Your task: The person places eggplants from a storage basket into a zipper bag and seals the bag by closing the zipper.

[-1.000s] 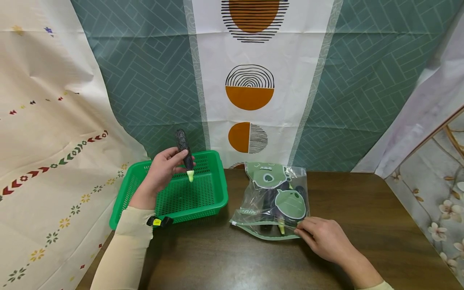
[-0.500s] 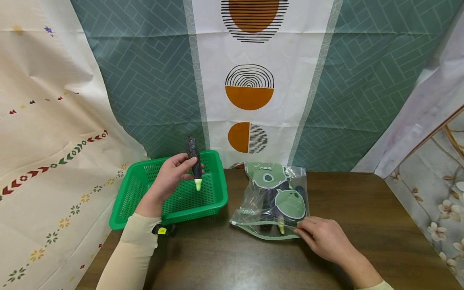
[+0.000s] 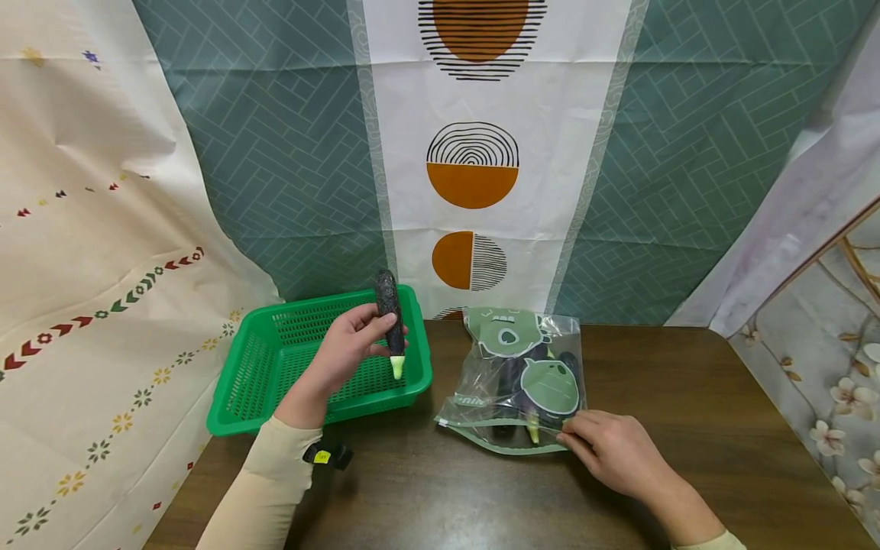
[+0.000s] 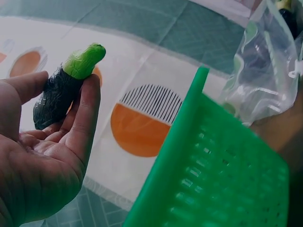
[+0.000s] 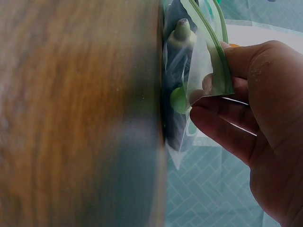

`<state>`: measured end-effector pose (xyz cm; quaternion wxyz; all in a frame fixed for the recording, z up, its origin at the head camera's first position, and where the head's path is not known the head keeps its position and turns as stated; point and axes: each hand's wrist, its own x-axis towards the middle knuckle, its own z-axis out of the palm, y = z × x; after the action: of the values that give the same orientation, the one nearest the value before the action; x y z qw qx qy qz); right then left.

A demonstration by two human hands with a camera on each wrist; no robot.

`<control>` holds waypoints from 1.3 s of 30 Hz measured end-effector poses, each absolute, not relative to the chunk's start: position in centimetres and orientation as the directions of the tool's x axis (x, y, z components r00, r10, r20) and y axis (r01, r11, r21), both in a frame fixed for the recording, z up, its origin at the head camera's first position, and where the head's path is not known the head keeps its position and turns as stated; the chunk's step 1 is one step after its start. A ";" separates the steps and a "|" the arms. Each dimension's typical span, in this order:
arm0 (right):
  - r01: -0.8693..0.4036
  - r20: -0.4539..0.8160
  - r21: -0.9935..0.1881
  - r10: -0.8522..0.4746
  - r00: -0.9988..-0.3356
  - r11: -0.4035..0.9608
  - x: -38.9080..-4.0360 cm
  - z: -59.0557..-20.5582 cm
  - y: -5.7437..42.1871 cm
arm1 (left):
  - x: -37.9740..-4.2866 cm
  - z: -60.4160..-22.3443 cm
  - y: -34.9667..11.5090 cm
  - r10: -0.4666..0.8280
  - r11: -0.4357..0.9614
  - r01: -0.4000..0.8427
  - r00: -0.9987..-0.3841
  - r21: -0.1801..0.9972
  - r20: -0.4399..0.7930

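Note:
A dark eggplant [image 3: 389, 305] with a pale green stem end is pinched between the thumb and fingers of my left hand [image 3: 347, 347], above the right part of the green basket [image 3: 241, 389]. The left wrist view shows the eggplant [image 4: 59, 92] with its green tip pointing up and away from the palm. My right hand [image 3: 612, 451] pinches the near right corner of a clear zip bag [image 3: 474, 382] lying on the table. Several dark eggplants lie inside the bag; in the right wrist view, thumb and fingers grip its green zip edge [image 5: 220, 71].
The basket stands at the left of the brown wooden table [image 3: 412, 496], a short gap from the bag. A patterned cloth [image 3: 474, 267] hangs behind the table, with a cream cloth [image 3: 103, 305] along the left and a floral panel [image 3: 839, 412] on the right.
My left hand has moved right and slightly nearer with the eggplant, from over the basket's middle towards its right side. The right hand and the bag have stayed put.

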<state>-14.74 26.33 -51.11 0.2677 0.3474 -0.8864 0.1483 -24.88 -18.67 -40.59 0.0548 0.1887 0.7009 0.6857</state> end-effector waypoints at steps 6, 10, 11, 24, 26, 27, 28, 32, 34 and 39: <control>-0.692 0.575 -0.076 -0.536 -0.618 0.717 -14.7 -51.1 26.3 | -24.2 -41.1 -17.6 0.368 -0.015 0.168 -0.916 0.986 0.162; -0.691 0.574 -0.078 -0.534 -0.621 0.719 -14.7 -51.1 26.3 | -23.8 -41.4 -17.0 0.387 -0.027 0.147 -0.910 0.989 0.146; -0.690 0.574 -0.079 -0.533 -0.621 0.719 -14.7 -51.1 26.3 | -23.7 -41.5 -16.8 0.394 -0.031 0.146 -0.908 0.989 0.146; -0.685 0.563 -0.089 -0.531 -0.634 0.723 -14.6 -51.0 26.2 | -22.4 -41.7 -14.7 0.481 -0.025 0.140 -0.866 0.990 0.135; -0.684 0.561 -0.086 -0.532 -0.634 0.725 -14.6 -51.0 26.2 | -22.3 -41.9 -14.5 0.497 -0.022 0.139 -0.858 0.990 0.132; -0.684 0.561 -0.083 -0.533 -0.633 0.725 -14.6 -51.0 26.2 | -22.3 -42.0 -14.3 0.502 -0.014 0.142 -0.855 0.990 0.130; -0.684 0.562 -0.083 -0.532 -0.633 0.725 -14.6 -51.0 26.2 | -22.2 -42.1 -14.2 0.507 -0.007 0.140 -0.853 0.990 0.124; -0.686 0.563 -0.082 -0.534 -0.631 0.723 -14.6 -51.0 26.2 | -21.9 -42.4 -13.7 0.522 0.026 0.136 -0.847 0.990 0.102; -0.686 0.564 -0.086 -0.532 -0.631 0.722 -14.6 -51.0 26.2 | -21.7 -42.5 -13.4 0.533 0.035 0.130 -0.841 0.991 0.092; -0.688 0.565 -0.089 -0.532 -0.631 0.721 -14.6 -51.0 26.2 | -21.4 -42.8 -12.8 0.553 0.071 0.139 -0.830 0.988 0.077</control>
<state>-14.61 26.23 -51.00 0.2595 0.3425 -0.8905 0.1496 -21.43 -12.82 -42.82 0.1624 0.2425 0.7136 0.6368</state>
